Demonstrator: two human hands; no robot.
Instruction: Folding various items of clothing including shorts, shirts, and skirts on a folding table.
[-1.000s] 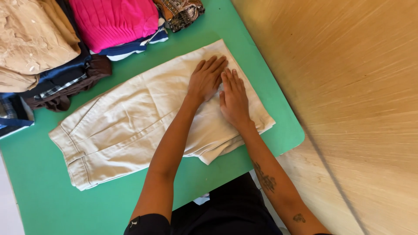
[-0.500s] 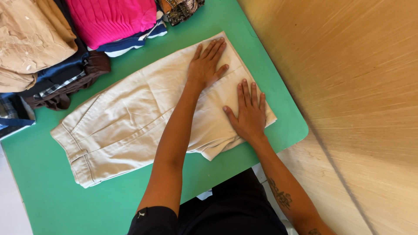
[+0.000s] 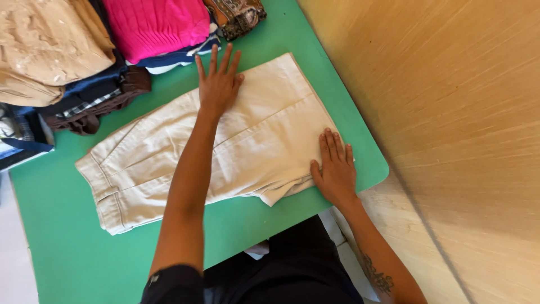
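Folded cream trousers (image 3: 225, 152) lay across the middle of the green desk (image 3: 62, 247). The left hand (image 3: 218, 84) pressed flat at their twelve o'clock edge, fingers spread wide, holding nothing. The right hand (image 3: 336, 168) lay flat at four o'clock, fingers close together. Stacked clothes (image 3: 152, 28) sat at eleven o'clock.

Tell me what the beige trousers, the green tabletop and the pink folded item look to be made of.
Beige trousers: likely cotton twill; matte, stitched seams, soft creases. Green tabletop: smooth, even matte surface, perhaps laminate or a mat; unclear. Pink folded item: seemingly knit; fine ribbing shows.
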